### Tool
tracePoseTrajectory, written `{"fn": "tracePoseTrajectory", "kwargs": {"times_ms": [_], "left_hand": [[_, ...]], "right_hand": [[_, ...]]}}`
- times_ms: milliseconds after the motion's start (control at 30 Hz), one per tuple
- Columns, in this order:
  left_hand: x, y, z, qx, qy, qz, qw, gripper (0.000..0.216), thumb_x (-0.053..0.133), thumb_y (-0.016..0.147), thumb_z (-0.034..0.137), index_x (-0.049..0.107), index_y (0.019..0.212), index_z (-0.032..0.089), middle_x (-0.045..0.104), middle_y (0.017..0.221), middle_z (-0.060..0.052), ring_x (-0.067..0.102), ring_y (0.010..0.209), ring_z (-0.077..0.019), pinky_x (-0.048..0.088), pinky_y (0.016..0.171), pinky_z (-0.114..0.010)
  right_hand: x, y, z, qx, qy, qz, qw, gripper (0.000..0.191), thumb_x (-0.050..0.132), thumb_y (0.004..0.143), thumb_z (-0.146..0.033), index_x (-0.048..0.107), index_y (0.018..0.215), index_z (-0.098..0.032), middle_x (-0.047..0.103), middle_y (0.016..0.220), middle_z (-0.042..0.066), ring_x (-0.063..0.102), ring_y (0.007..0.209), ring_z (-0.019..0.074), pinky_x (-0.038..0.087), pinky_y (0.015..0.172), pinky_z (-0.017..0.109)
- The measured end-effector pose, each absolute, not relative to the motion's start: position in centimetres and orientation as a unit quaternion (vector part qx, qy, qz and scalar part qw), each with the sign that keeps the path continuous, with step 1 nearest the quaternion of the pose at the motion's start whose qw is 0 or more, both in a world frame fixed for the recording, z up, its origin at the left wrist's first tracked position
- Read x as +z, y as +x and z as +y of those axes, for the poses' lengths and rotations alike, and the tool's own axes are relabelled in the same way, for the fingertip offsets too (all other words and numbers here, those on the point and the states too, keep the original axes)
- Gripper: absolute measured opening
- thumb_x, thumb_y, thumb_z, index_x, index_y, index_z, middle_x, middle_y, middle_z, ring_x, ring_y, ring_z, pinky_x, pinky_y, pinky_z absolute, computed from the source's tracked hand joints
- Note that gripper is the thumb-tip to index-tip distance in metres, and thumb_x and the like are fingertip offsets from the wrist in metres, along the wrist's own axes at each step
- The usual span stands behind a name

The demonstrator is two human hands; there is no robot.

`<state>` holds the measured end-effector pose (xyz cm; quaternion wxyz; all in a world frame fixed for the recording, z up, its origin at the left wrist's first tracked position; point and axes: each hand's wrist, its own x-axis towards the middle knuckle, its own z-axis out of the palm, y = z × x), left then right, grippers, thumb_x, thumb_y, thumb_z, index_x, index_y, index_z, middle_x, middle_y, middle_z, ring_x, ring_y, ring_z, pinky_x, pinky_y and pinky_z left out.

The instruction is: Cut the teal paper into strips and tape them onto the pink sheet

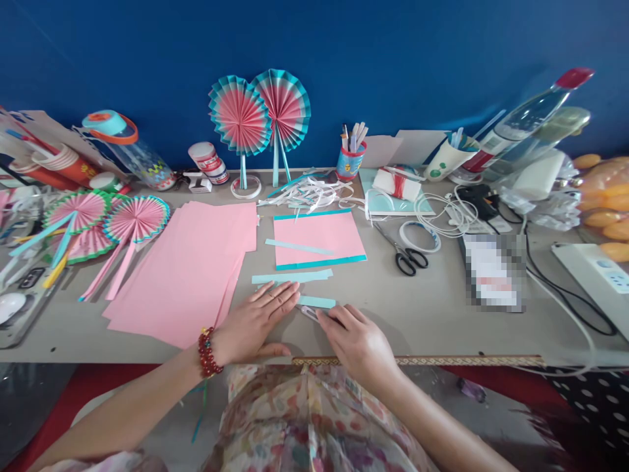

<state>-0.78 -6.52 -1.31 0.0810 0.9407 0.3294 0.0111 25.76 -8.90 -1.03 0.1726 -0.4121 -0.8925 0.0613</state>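
My left hand (268,311) lies flat on the table with its fingers stretched out, pressing on a light blue paper strip (318,301) near its fingertips. Gripped in my right hand (358,337) is a small pale utility knife (308,313), its tip beside that strip. Just beyond my left fingers are more light blue strips (292,276). Farther back lies a pink sheet (319,229) with blue bands along two edges and a loose blue strip (297,246) across it. A stack of pink paper (191,269) spreads out left of my left hand.
Black-handled scissors (407,255) and a tape roll (420,236) lie right of the pink sheet. Pleated paper fans (240,117) lean on the blue wall; others (136,219) lie at left. A phone (494,272), cables and a power strip (602,275) occupy the right.
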Motion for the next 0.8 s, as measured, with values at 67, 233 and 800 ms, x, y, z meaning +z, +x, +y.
{"fn": "tracePoseTrajectory", "kwargs": {"times_ms": [67, 233, 800], "left_hand": [[-1.0, -1.3, -6.4, 0.021, 0.94, 0.328, 0.088, 0.094, 0.039, 0.094, 0.07, 0.0, 0.16, 0.014, 0.017, 0.164, -0.014, 0.02, 0.152, -0.0267, 0.016, 0.124, -0.045], [-0.8, -2.7, -6.6, 0.016, 0.933, 0.353, 0.068, 0.09, 0.038, 0.096, 0.068, 0.005, 0.16, 0.015, 0.018, 0.164, -0.013, 0.019, 0.152, -0.0271, 0.016, 0.124, -0.045], [-1.8, -2.7, -7.1, 0.006, 0.931, 0.36, 0.057, 0.096, 0.036, 0.092, 0.074, 0.005, 0.16, 0.013, 0.017, 0.165, -0.013, 0.018, 0.152, -0.0275, 0.014, 0.123, -0.043]], "right_hand": [[-1.0, 25.8, -8.9, 0.065, -0.413, -0.892, 0.175, 0.028, 0.046, 0.097, -0.012, 0.069, 0.115, -0.013, 0.063, 0.087, 0.009, 0.055, 0.078, 0.018, 0.051, 0.072, 0.028], [-1.0, 25.9, -8.9, 0.077, -0.417, -0.888, 0.176, 0.028, 0.048, 0.096, -0.012, 0.069, 0.114, -0.015, 0.062, 0.087, 0.009, 0.056, 0.077, 0.0173, 0.051, 0.071, 0.028], [-1.2, 24.0, -8.6, 0.041, -0.403, -0.9, 0.16, 0.028, 0.046, 0.097, -0.012, 0.068, 0.114, -0.012, 0.063, 0.086, 0.008, 0.054, 0.077, 0.0177, 0.051, 0.071, 0.029]]}}
